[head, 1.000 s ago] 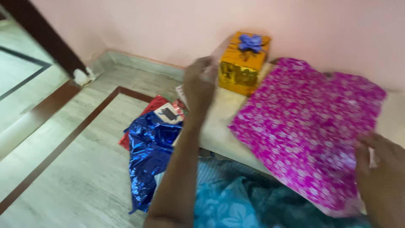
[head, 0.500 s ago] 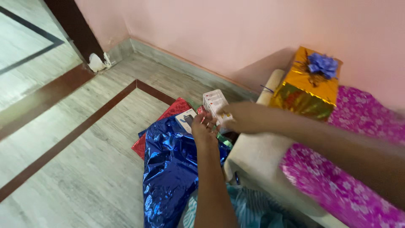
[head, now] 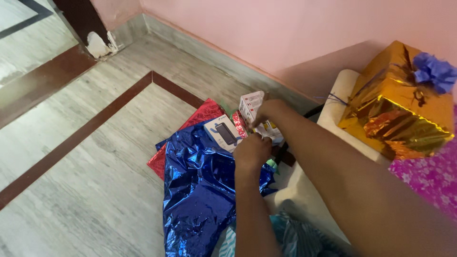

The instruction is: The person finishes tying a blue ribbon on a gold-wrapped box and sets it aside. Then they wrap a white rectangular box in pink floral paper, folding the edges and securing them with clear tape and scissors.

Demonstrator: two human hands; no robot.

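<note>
Hands met low over a heap of wrapping sheets on a grey wood-patterned floor [head: 95, 157], seen from above by a head-worn camera. The left hand [head: 252, 151] was curled nearly closed, knuckles up, just above the crumpled blue foil sheet [head: 200, 190]; what its fingers pinched could not be made out. The right hand [head: 268, 110] reached across from the right side, its forearm filling the lower right of the view, and its fingers were closed around a small white box [head: 254, 108] with red markings, held tilted just beyond the left hand. Beside that box, to its left, a second small box [head: 223, 134], white with a dark device pictured on it, lay flat on top of the foil. A red foil sheet [head: 200, 115] showed underneath the blue one, its corner sticking out toward the wall. To the right, a low cream-coloured bench [head: 333, 102] carried a box wrapped in gold foil [head: 397, 119] with a purple ribbon bow [head: 434, 71] on top, and a pink flowered wrapping sheet [head: 428, 176] lay just beside it at the right edge. Teal flowered cloth [head: 295, 238] showed at the bottom between the arms. A pink wall [head: 285, 33] ran behind.
</note>
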